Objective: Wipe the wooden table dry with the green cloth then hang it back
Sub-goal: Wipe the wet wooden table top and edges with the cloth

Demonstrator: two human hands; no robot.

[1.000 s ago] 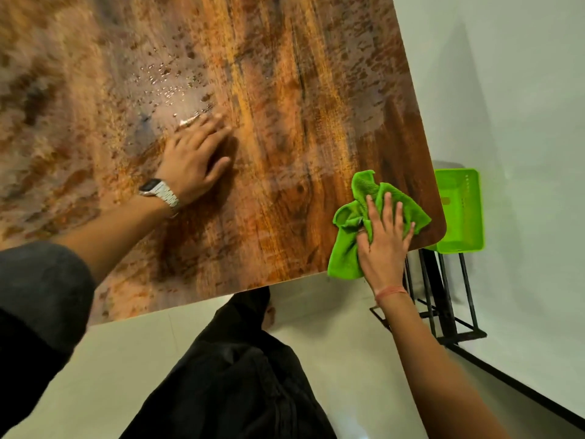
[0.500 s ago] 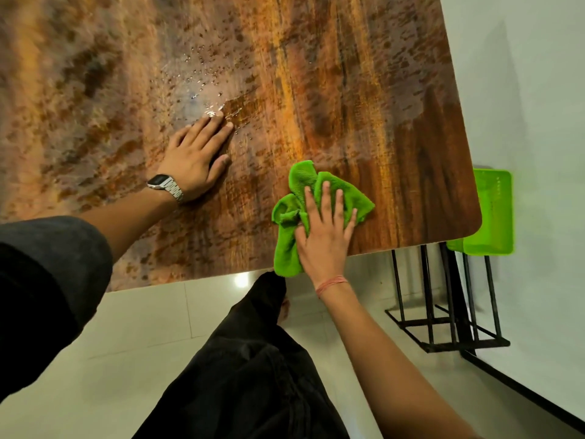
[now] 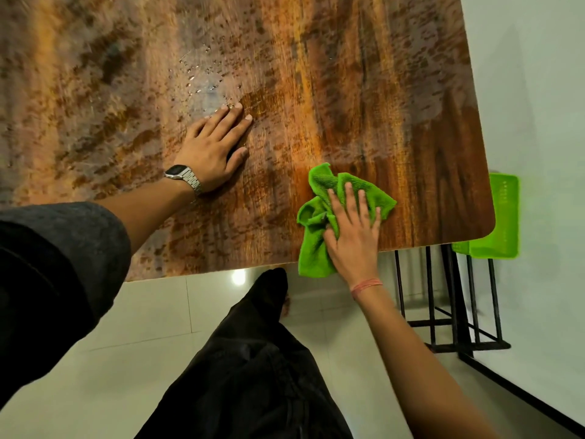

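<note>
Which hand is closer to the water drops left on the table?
Left. The left hand lies flat with its fingertips at the edge of the water drops. The right hand presses the green cloth near the table's near edge, well away.

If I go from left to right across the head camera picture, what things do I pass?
Dark sleeve → watch → left hand → green cloth → right hand → green basket.
</note>
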